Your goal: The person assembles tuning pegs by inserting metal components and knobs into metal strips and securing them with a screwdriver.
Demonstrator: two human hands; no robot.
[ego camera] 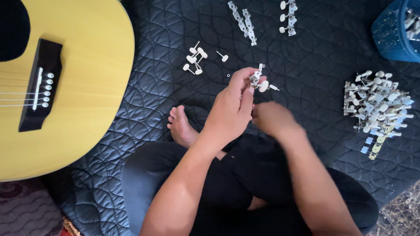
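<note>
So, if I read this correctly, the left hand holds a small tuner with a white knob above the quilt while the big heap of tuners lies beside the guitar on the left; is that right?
Not quite. The heap of tuners lies on the right of the quilt, far from the guitar, as the head view shows. The rest holds: the left hand holds a small tuner with a white knob above the quilt.

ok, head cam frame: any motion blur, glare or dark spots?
Head view: right hand smeared by motion blur; left hand and the tuning peg part it pinches are fairly sharp. Light is soft and even, with mild sheen on the quilted mat. Guitar evenly lit; black trousers lose detail.
</note>
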